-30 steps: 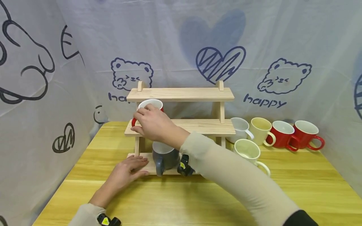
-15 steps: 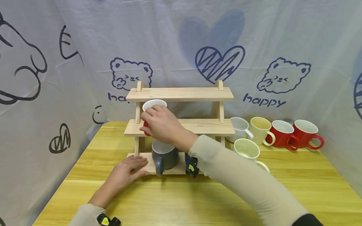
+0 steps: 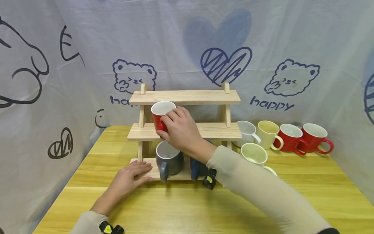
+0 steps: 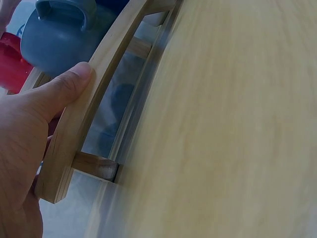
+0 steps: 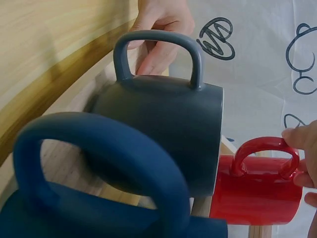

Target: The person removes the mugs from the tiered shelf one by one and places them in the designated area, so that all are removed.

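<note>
My right hand (image 3: 182, 130) pinches the handle of a red mug (image 5: 255, 193) with a white inside. The mug is upright at the left part of the middle shelf of a wooden three-tier rack (image 3: 216, 130); whether its base touches the board is unclear. At the bottom shelf's left end, my left hand (image 3: 131, 177) grips the board, thumb (image 4: 74, 82) along the front edge and fingers on top. A grey mug (image 3: 170, 161) stands on that shelf, handle forward. A dark blue mug (image 5: 114, 208) stands right of it, partly hidden by my right arm in the head view.
Right of the rack on the wooden table (image 3: 292, 195) stand a white mug (image 3: 243, 135), a yellow mug (image 3: 268, 133), two red mugs (image 3: 289, 138) and a pale green mug (image 3: 253, 156). A printed white cloth (image 3: 181, 42) hangs behind.
My right hand has moved right with the red mug, whose handle has swung from the left side round to the front right. My left hand stays in place.
</note>
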{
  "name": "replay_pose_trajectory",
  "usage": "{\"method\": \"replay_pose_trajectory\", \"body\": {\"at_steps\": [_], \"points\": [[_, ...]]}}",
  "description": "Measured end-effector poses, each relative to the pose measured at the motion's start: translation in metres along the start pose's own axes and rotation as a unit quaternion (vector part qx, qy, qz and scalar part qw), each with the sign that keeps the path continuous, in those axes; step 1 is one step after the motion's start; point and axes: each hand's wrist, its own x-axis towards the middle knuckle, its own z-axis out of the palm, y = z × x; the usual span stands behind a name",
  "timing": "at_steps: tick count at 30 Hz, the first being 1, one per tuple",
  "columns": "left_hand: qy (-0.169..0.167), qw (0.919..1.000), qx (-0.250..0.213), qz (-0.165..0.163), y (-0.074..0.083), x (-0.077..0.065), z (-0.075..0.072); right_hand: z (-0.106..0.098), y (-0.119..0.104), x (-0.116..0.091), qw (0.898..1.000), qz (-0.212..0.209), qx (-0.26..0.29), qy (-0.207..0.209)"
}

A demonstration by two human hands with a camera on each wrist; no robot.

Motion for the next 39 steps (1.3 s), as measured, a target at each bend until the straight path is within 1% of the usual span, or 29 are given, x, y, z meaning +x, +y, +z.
{"method": "replay_pose_trajectory", "body": {"at_steps": [4, 9, 18, 22, 27, 33, 39], "points": [[0.002, 1.0000, 0.002, 0.001, 0.000, 0.000, 0.000, -0.002, 0.002, -0.007, 0.999, 0.048, -0.007, -0.014], [0.003, 1.0000, 0.006, 0.002, 0.000, -0.001, 0.000, -0.002, 0.003, -0.012, 0.993, 0.103, -0.011, -0.051], [-0.001, 1.0000, 0.002, 0.002, -0.001, -0.002, 0.001, 0.004, 0.004, -0.008, 0.978, 0.162, 0.025, -0.126], [0.001, 1.0000, 0.002, 0.006, -0.001, -0.001, 0.002, 0.005, 0.009, -0.009, 0.973, 0.179, 0.034, -0.141], [0.004, 1.0000, 0.004, 0.005, -0.001, -0.001, 0.001, 0.004, 0.017, -0.010, 0.969, 0.190, 0.052, -0.148], [0.001, 1.0000, 0.002, -0.005, 0.000, -0.002, 0.000, 0.001, 0.031, -0.015, 0.966, 0.190, 0.093, -0.151], [-0.002, 1.0000, 0.001, -0.004, 0.000, -0.001, 0.000, -0.004, 0.045, -0.024, 0.955, 0.206, 0.142, -0.159]]}}
